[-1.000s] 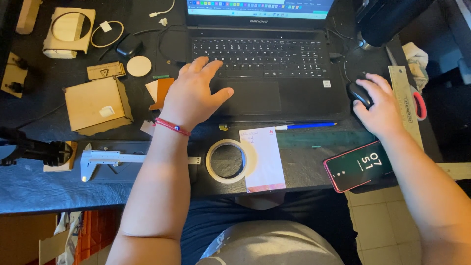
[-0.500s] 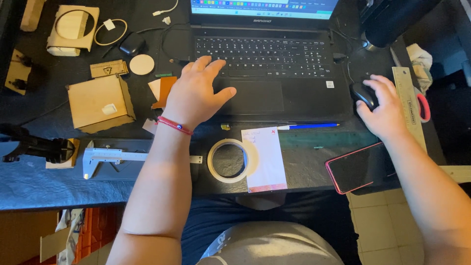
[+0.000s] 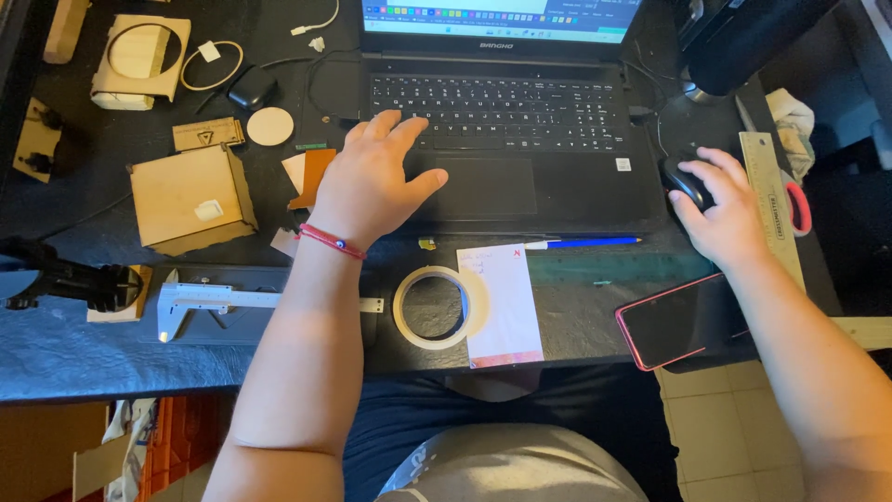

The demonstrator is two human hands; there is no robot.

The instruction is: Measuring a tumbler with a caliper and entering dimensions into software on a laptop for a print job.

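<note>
We look steeply down from head height, close over our desk [image 3: 84, 344], laptop [image 3: 502, 112] at the far edge.

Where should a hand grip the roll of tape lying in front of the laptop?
Pinch the tape roll across its left rim, one finger inside the open core, coming from above. It lies flat, and the paper note is tucked against its right edge.

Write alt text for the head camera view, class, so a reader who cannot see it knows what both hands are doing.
Seen from above, a person's left hand rests on a black laptop keyboard while the right hand covers a black mouse. On the dark desk lie a tape roll, a caliper, a small wooden box and a red-edged phone.
</note>
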